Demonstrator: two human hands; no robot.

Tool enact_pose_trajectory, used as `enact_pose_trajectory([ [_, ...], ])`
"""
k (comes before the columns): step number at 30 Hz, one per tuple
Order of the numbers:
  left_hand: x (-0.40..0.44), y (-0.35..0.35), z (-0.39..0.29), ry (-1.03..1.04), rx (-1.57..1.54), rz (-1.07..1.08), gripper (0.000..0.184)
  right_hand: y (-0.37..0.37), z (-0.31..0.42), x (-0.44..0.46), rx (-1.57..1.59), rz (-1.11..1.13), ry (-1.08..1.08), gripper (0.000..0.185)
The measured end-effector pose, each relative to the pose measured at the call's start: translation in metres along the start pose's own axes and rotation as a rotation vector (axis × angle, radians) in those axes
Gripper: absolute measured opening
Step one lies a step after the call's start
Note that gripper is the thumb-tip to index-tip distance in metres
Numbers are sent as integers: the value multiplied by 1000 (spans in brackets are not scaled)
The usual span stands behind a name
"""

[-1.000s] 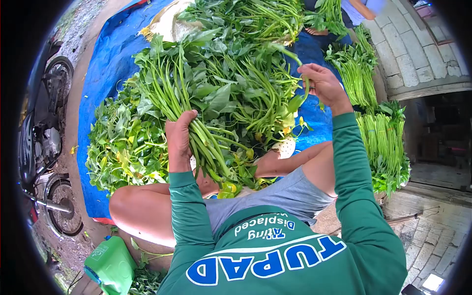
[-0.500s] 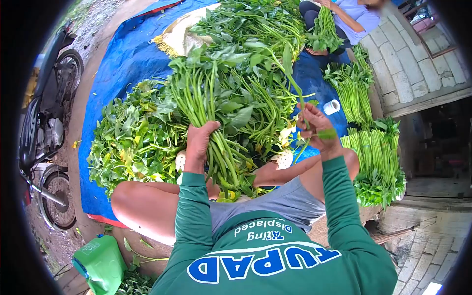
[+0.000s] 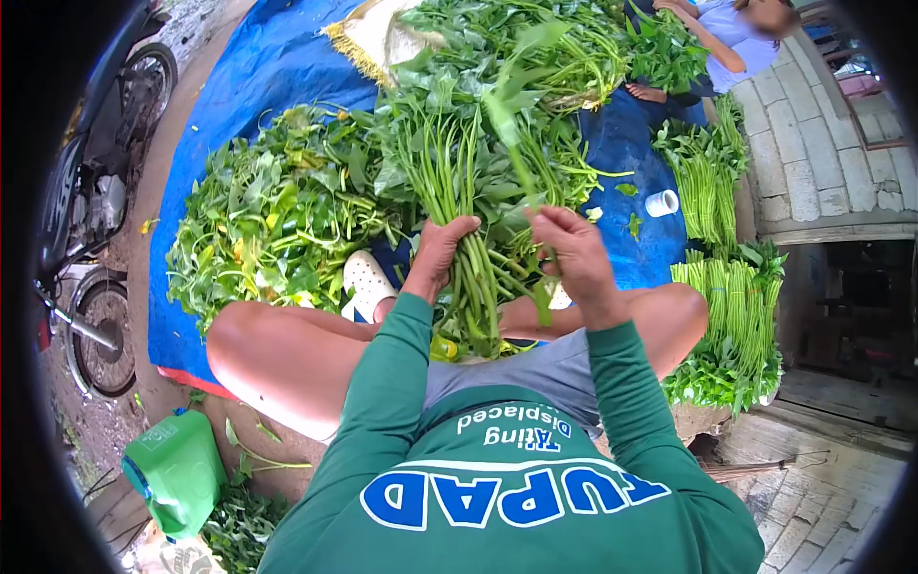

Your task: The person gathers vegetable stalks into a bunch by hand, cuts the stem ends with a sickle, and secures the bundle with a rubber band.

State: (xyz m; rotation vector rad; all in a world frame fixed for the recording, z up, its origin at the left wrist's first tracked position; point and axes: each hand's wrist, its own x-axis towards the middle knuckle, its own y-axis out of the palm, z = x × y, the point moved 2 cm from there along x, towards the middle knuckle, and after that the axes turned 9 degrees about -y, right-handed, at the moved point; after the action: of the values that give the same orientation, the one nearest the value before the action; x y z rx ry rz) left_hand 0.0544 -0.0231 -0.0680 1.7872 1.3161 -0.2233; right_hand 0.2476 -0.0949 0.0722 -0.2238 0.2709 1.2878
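Note:
A thick bunch of water spinach [image 3: 442, 177] stands in front of my lap, leafy tops pointing away from me and cut stems toward me. My left hand [image 3: 438, 256] is wrapped round its stems, thumb on top. Just right of the bunch, my right hand [image 3: 579, 256] pinches a single water spinach stem [image 3: 519, 165], blurred by motion, whose leaves rise up and away. Part of that stem hangs below the fingers. A loose pile of leaves and stems [image 3: 277, 206] lies to the left, and a larger heap [image 3: 545, 72] lies beyond the bunch.
Tied bundles [image 3: 722, 311] are stacked at the right, with a white cup [image 3: 662, 203] near them. A blue tarp [image 3: 225, 105] lies beneath. Another person [image 3: 732, 43] handles greens at the upper right. A green jug [image 3: 177, 469] and a motorcycle [image 3: 100, 191] are on the left.
My right hand has come left and nearer to the bunch, bringing its stem along. The bunch in my left hand sits further right in view; the camera has shifted too.

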Motion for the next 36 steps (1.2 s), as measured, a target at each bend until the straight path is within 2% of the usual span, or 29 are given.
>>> enact_pose_trajectory([
  [1,4,-3,9,-72,-67,28,23,8,-25,6,19,41,100,30],
  [3,21,-13,33,-208,-206,91,22,19,-85,16,87,68,89,28],
  [4,28,-21,42,-316,-262,156,22,18,-93,12,83,97,209,27],
  [5,35,-29,52,-312,-275,164,23,17,-102,8,79,126,334,27],
  [8,35,-36,68,-297,-279,143,29,17,-128,10,-10,138,339,27],
  [12,29,-13,77,364,-28,-288,38,26,-133,20,-310,154,290,26],
  [15,44,-26,89,8,-75,-189,41,27,-145,25,-327,294,275,25],
  [16,25,-20,71,-243,-171,-112,36,30,-142,24,-393,307,248,29],
  [20,21,-23,47,-142,-106,-150,23,51,-151,-4,-557,110,-187,39],
  [21,21,-24,43,-99,-97,-173,25,51,-153,-1,-484,148,-142,36],
  [23,18,-30,23,24,16,-226,24,38,-142,20,-359,262,-205,34],
  [24,10,-28,8,26,-3,-223,23,21,-128,40,-311,165,-62,32],
  [25,5,-27,-5,35,-27,-220,22,-5,-133,70,-398,-55,-276,31],
  [26,7,-35,-11,51,14,-210,23,-30,-111,89,-514,-256,-325,31],
  [27,2,-35,-19,60,16,-240,22,-58,-125,115,-525,-489,-328,30],
  [28,0,-33,-26,77,17,-259,21,-95,-154,151,-708,-565,-273,29],
  [29,-3,-32,-30,91,15,-279,21,-111,-157,165,-776,-605,-158,31],
  [31,-6,-27,-33,72,18,-280,21,-122,-154,180,-882,-540,-228,32],
  [34,-9,-28,-34,64,39,-280,24,-113,-151,189,-870,-554,-183,31],
  [36,-3,-26,-31,74,50,-310,26,-94,-146,182,-942,-412,-95,31],
])
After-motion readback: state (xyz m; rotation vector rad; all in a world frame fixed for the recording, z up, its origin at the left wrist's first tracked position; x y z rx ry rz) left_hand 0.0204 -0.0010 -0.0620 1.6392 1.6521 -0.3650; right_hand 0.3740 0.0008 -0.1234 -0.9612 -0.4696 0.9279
